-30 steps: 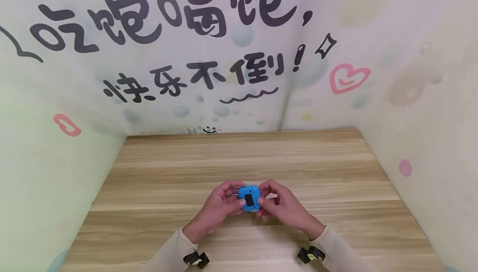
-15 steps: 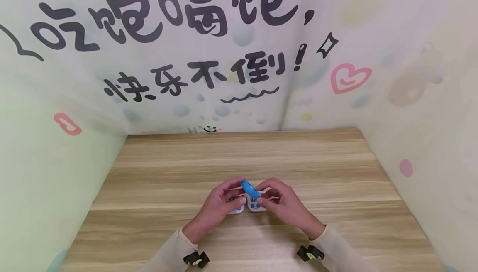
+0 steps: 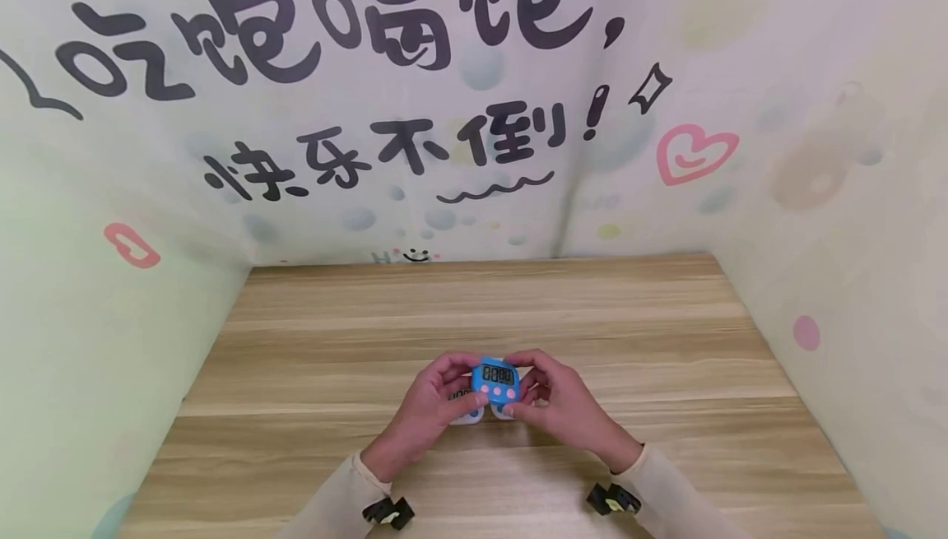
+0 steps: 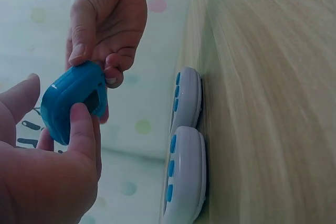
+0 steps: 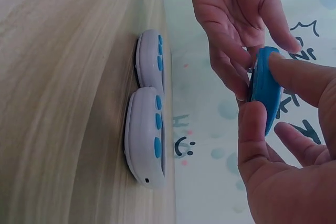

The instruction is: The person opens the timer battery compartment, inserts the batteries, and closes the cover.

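A small blue timer (image 3: 496, 380) with a digit display and pink buttons is held above the table, its face turned up toward the head camera. My left hand (image 3: 453, 384) pinches its left edge and my right hand (image 3: 536, 386) pinches its right edge. The left wrist view shows the blue timer (image 4: 73, 100) between my left thumb and fingers, with the right hand (image 4: 105, 24) on its far side. Two white timers (image 3: 468, 412) with blue buttons lie side by side on the table just under the hands, also seen as white timers (image 5: 148, 129) in the right wrist view.
The wooden table (image 3: 592, 317) is boxed in by printed walls (image 3: 111, 317) on the left, back and right. Bare wood stretches behind and beside the hands.
The blue timer has been turned over between both hands: its back faced up, then it stood on edge, now its display faces up. The two white timers under it have come into sight.
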A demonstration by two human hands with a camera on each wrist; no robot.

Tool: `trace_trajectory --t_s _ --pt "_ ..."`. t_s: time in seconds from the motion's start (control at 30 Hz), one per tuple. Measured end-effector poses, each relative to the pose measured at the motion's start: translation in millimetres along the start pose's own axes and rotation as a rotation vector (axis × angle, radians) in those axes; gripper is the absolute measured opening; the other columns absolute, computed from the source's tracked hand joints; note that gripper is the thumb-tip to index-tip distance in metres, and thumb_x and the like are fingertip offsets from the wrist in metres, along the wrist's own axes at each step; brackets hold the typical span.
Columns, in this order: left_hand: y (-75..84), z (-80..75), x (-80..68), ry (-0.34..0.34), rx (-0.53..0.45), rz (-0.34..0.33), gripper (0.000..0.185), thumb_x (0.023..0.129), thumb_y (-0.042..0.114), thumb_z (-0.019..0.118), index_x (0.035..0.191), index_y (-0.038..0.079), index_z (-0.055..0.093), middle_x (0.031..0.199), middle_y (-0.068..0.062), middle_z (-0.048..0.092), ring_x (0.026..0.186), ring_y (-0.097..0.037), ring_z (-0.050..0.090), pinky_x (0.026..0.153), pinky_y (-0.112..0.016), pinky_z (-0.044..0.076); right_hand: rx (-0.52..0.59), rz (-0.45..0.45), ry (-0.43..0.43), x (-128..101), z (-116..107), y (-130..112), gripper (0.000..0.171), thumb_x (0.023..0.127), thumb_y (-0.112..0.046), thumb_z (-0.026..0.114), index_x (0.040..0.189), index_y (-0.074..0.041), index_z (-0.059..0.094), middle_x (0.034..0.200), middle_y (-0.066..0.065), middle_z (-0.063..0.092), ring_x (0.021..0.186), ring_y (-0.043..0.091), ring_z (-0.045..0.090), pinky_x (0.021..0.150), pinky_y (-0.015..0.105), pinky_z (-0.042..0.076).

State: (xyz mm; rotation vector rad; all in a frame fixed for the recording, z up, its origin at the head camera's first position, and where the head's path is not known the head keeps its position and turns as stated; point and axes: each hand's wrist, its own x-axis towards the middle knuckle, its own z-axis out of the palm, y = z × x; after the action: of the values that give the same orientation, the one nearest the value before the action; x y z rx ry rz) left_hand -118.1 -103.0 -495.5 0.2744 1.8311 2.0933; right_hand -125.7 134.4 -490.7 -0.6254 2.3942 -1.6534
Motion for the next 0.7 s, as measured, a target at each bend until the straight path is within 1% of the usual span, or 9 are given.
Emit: trace_trajectory --t_s 0.13,0.23,0.37,0.5,0.63,0.7 --pt "0.2 -2.7 -1.5 0.014 0.031 -0.006 0.048 0.085 0.012 0.078 0.125 0.004 0.052 0.135 -0.014 0.059 0.116 -0.024 0.061 0.09 -0.027 0.057 -0.028 -0.049 0.002 1 3 -13 0.063 0.077 -0.007 0.085 0.131 -0.007 0.054 0.101 0.01 0.063 0.084 0.027 0.063 0.07 0.035 0.06" --pt "0.0 -6.0 -2.8 0.016 0.064 -0.021 0.049 0.084 0.011 0.08 0.124 0.005 0.051 0.135 -0.013 0.059 0.115 -0.024 0.062 0.088 -0.027 0.058 -0.053 -0.078 0.001 2 6 -18 0.064 0.076 -0.007 0.085 0.132 -0.006 0.054 0.109 0.009 0.061 0.086 0.026 0.062 0.072 0.037 0.061" --pt "-0.2 -12.1 -4.7 0.005 0.11 -0.028 0.054 0.084 0.013 0.08 0.129 0.011 0.049 0.135 -0.01 0.059 0.116 -0.023 0.063 0.088 -0.028 0.059 -0.098 -0.095 -0.005 6 10 -11 0.066 0.076 -0.013 0.087 0.134 -0.014 0.056 0.118 -0.001 0.058 0.089 0.017 0.062 0.073 0.034 0.061" --pt "-0.1 -19.9 -7.8 -0.007 0.178 -0.018 0.058 0.085 0.018 0.08 0.135 0.018 0.049 0.134 -0.006 0.06 0.117 -0.022 0.064 0.088 -0.029 0.059 -0.122 -0.114 -0.024 12 15 -3 0.065 0.077 -0.022 0.087 0.135 -0.022 0.057 0.118 -0.009 0.057 0.09 0.011 0.06 0.073 0.031 0.061" --pt "0.2 -29.0 -12.4 0.006 0.273 -0.015 0.059 0.084 0.025 0.081 0.136 0.026 0.052 0.133 -0.002 0.059 0.114 -0.021 0.065 0.087 -0.028 0.059 -0.141 -0.126 -0.047 18 22 -2 0.064 0.078 -0.031 0.086 0.134 -0.023 0.056 0.116 -0.011 0.057 0.089 0.01 0.06 0.073 0.027 0.06" --pt "1.7 -34.0 -14.9 0.019 0.323 -0.015 0.06 0.083 0.027 0.082 0.136 0.027 0.052 0.133 -0.003 0.058 0.112 -0.022 0.065 0.087 -0.027 0.059 -0.161 -0.117 -0.058 22 26 -3 0.064 0.078 -0.032 0.086 0.134 -0.024 0.056 0.115 -0.012 0.057 0.089 0.009 0.06 0.074 0.025 0.059"
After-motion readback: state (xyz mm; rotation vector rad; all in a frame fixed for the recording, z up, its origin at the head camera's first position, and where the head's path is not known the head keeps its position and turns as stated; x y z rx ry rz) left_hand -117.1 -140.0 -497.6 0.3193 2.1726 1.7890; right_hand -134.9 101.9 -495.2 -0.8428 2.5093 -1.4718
